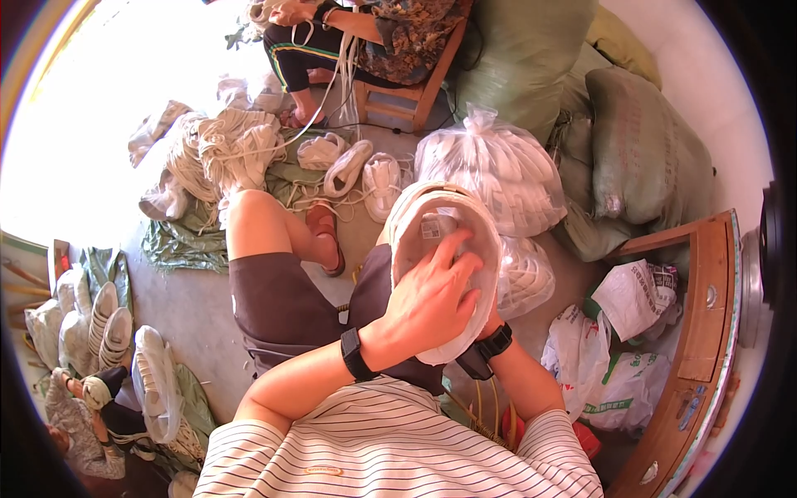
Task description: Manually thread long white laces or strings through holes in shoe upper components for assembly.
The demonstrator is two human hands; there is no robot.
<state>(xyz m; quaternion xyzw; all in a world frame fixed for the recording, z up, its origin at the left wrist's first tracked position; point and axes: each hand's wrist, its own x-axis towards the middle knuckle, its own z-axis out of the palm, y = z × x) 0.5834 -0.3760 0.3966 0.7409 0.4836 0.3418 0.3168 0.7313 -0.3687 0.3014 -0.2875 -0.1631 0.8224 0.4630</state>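
A pale, off-white shoe upper (486, 217) is held in front of my lap, its wide opening turned up toward me. My left hand (438, 286) lies over that opening, its fingers apart and reaching inside, near a small printed label (431, 227) on the lining. On the far right side, my right hand (491, 322) supports the upper from behind. Most of its fingers are hidden by the upper. Both wrists carry black bands.
Loose shoe uppers (383, 184) and a heap of them (224, 145) lie ahead. Clear bags of uppers (490, 170) stand beyond my hands, with stuffed sacks (643, 145) behind. A wooden cabinet (701, 311) stands at right. One person (415, 37) sits ahead, another (79, 415) at lower left.
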